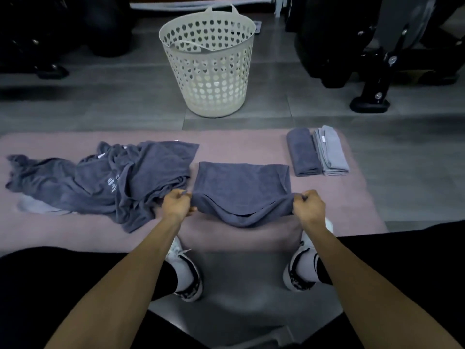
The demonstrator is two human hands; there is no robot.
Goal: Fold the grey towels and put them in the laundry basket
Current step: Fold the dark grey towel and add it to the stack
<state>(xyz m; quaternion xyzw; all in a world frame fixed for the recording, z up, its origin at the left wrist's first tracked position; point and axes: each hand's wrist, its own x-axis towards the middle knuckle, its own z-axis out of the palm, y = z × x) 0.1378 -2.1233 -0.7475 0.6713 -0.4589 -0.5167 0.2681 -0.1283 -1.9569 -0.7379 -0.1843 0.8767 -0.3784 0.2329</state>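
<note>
Head view looks down on a pink mat (226, 144) spread on the floor, and I take this mat as the landmark for all places. On the middle of the mat, near its front edge, lies a dark grey towel (242, 182) that is already doubled over. The left hand (177, 202) pinches its near left corner and the right hand (309, 204) pinches its near right corner, both with fingers curled tightly on the cloth, so the near edge is lifted off the mat and sags between them. On the left part of the mat there is a heap of unfolded towels (100, 177), rumpled and overlapping; how many pieces are in it I cannot tell, because they cover one another. At the right end of the mat two folded towels lie side by side and touching, a folded dark towel (303, 153) and a folded light grey towel (332, 152). Beyond the far edge of the mat, on the floor, stands the white laundry basket (208, 71), and through its holes it seems to hold nothing yet. So I judge the task is in an early to middle stage: two towels are folded, one is in the hands, the heap is waiting, and no towel has gone into the basket.
</note>
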